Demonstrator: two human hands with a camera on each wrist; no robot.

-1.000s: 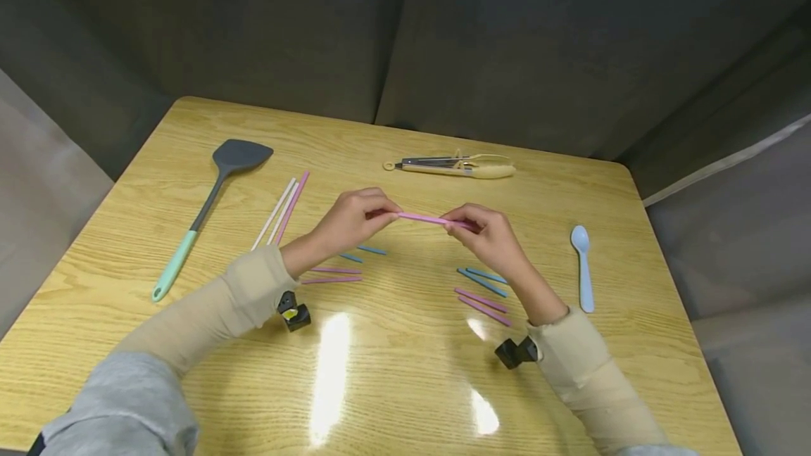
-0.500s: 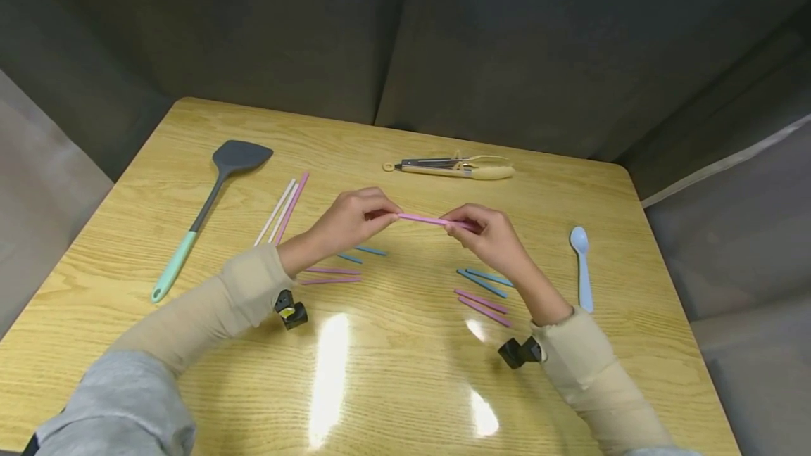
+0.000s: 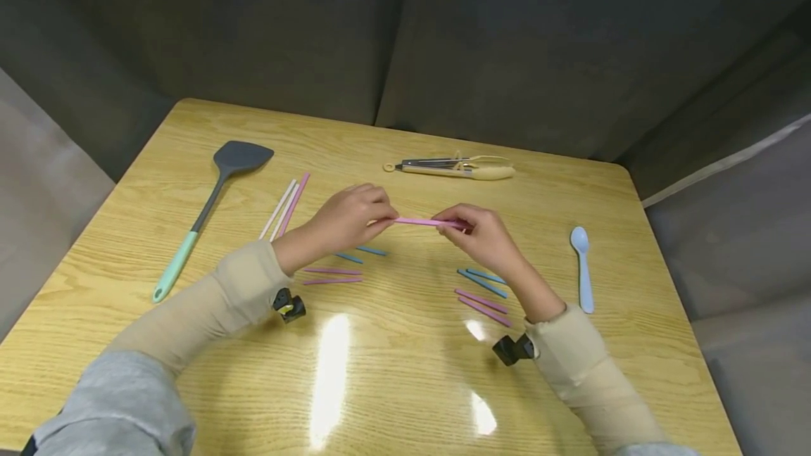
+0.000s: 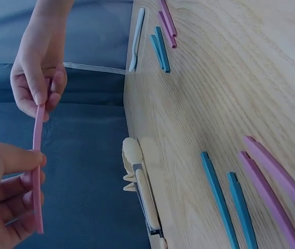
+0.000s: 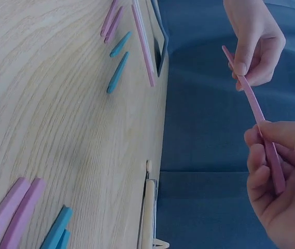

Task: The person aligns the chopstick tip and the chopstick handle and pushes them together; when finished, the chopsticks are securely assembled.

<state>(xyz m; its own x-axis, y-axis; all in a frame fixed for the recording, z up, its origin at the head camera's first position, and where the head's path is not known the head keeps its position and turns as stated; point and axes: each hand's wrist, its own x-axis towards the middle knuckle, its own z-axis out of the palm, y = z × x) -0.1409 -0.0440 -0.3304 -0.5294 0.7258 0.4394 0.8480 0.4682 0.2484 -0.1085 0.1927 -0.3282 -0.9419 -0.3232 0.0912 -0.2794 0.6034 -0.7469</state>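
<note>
A slim pink chopstick (image 3: 415,221) spans the gap between both hands above the middle of the table. My left hand (image 3: 351,217) pinches its thinner end between thumb and fingers. Toward the thicker end, my right hand (image 3: 478,231) grips it, and this end runs back along the curled fingers in the right wrist view. Below the left forearm lie blue chopstick pieces (image 3: 371,251) and pink pieces (image 3: 332,281), partly covered. Beside the right wrist rest two blue pieces (image 3: 484,283) and two pink pieces (image 3: 483,310); in the left wrist view, square ends show on the pieces.
Two white chopsticks (image 3: 279,208) and a long pink one (image 3: 295,203) lie left of the left hand. Farther left is a grey spatula (image 3: 218,181) with a mint handle. Yellow tongs (image 3: 453,167) lie at the back, a light blue spoon (image 3: 582,266) at the right.
Over the last half second both hands have shifted slightly left, the right one a little more, so less of the pink chopstick shows between them. The things on the table have not moved.
</note>
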